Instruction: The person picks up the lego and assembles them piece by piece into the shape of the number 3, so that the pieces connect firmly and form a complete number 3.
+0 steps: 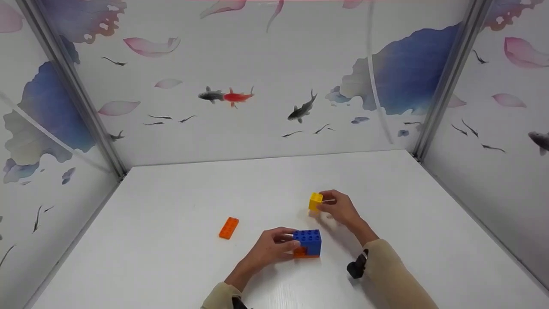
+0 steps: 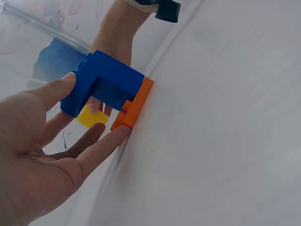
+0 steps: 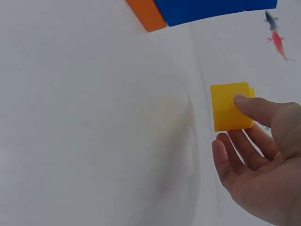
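Blue building bricks (image 1: 313, 244) sit stacked on an orange building plate (image 2: 140, 103), with an overhang on one side seen in the left wrist view. My left hand (image 1: 271, 249) grips this stack from its left, thumb and a finger on the blue part, another fingertip against the orange plate. Farther back and to the right, my right hand (image 1: 341, 209) pinches a yellow building brick (image 3: 228, 107) between thumb and fingers. The yellow brick (image 1: 315, 201) appears held just above the table, apart from the blue stack.
A second orange building plate (image 1: 229, 228) lies flat on the white table (image 1: 171, 266), left of the hands. Printed white panels (image 1: 266, 137) wall in the back and both sides, with metal posts (image 1: 441, 86) at the corners.
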